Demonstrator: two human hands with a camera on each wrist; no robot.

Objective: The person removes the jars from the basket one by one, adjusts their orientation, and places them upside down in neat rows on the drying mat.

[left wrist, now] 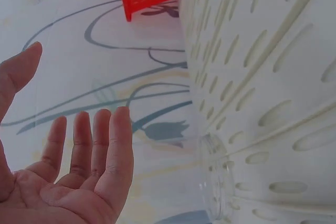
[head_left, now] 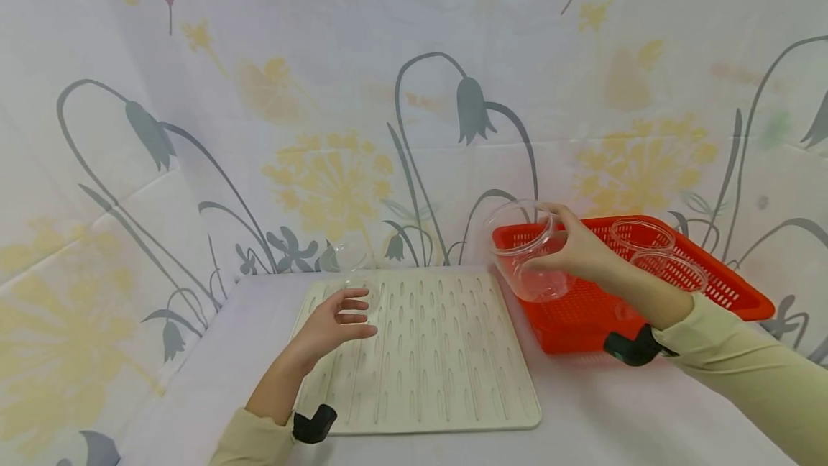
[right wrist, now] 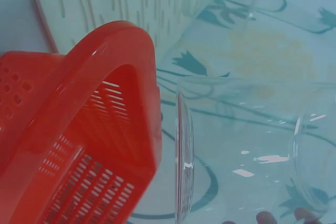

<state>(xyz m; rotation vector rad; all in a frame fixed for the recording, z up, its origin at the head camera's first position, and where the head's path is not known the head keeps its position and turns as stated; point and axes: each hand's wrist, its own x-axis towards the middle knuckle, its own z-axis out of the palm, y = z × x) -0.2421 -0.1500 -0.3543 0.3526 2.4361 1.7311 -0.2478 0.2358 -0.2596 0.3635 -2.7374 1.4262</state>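
One clear container (head_left: 513, 266), fingers (head_left: 551, 262) gripping, basket (head_left: 578, 340) near

Soft light, faint shadows, dimmer wrist views (glints on clear container (right wrist: 239, 142))

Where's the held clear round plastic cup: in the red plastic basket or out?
Out: the right wrist view shows a gap between the cup and basket.

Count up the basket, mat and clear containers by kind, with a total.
Clear containers: 4 (one in the right hand, one on the mat, two in the basket)
Red basket: 1
Pale mat: 1
Total visible: 6
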